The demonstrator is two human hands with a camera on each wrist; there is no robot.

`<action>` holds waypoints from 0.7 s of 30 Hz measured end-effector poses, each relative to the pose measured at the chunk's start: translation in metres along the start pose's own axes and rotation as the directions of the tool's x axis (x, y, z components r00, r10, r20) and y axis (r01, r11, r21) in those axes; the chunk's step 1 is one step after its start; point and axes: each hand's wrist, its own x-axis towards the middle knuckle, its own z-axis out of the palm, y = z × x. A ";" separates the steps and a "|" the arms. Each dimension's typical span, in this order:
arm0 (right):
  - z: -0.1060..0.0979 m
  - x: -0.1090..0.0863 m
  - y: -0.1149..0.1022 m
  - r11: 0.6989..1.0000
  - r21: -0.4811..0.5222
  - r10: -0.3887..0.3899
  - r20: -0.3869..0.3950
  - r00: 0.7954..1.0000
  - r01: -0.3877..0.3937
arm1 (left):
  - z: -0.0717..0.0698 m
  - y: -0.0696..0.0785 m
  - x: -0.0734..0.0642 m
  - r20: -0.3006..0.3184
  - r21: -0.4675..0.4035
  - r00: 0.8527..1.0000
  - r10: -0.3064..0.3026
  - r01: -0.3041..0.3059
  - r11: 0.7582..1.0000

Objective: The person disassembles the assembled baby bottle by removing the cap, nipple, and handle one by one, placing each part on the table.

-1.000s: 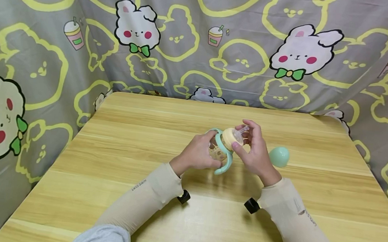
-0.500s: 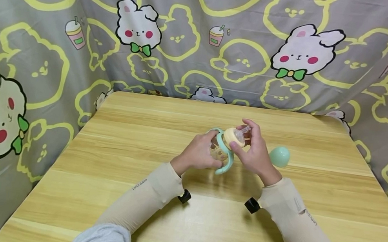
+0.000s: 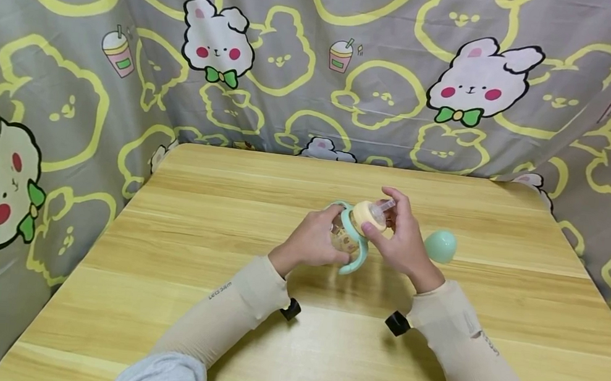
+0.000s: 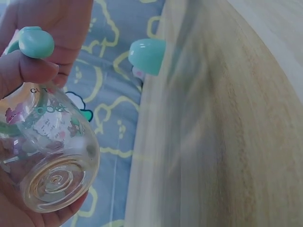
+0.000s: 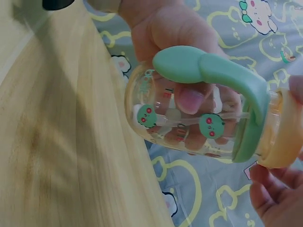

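Observation:
Both hands hold a baby bottle [image 3: 342, 239] tilted above the table, its top toward the right. My left hand [image 3: 313, 240] grips the clear, printed body, thumb and fingers wrapped around it. A mint handle ring [image 5: 255, 125] with two curved handles circles the upper body. At the cream collar [image 3: 366, 214], the thumb and fingers of my right hand [image 3: 405, 241] pinch it from the side. A strip of clear neck shows between ring and collar in the right wrist view. A clear spout [image 3: 386, 206] points up to the right. The bottle's base [image 4: 57, 182] faces the left wrist view.
A mint dome cap [image 3: 440, 247] stands on the wooden table [image 3: 214, 206] just right of my right hand. Patterned grey curtains [image 3: 298, 47] hang behind the table and on both sides. Black wrist cameras [image 3: 396, 323] stick out beneath the sleeves.
My right hand's fingers have shifted slightly around the collar. The bottle and my left hand keep nearly the same position, and the dome cap has not moved.

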 end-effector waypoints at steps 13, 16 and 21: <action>-0.001 0.000 -0.002 0.998 0.060 0.000 0.003 1.000 -0.001 | -0.001 0.000 -0.001 0.010 -0.018 1.000 -0.007 0.007 1.000; 0.000 0.000 -0.002 0.998 0.065 -0.017 0.007 1.000 0.016 | -0.002 0.000 -0.001 0.010 -0.032 1.000 -0.007 0.008 0.999; 0.001 0.001 -0.002 0.999 0.028 0.018 -0.002 1.000 -0.018 | -0.001 -0.001 -0.001 0.013 -0.033 1.000 -0.008 0.009 0.999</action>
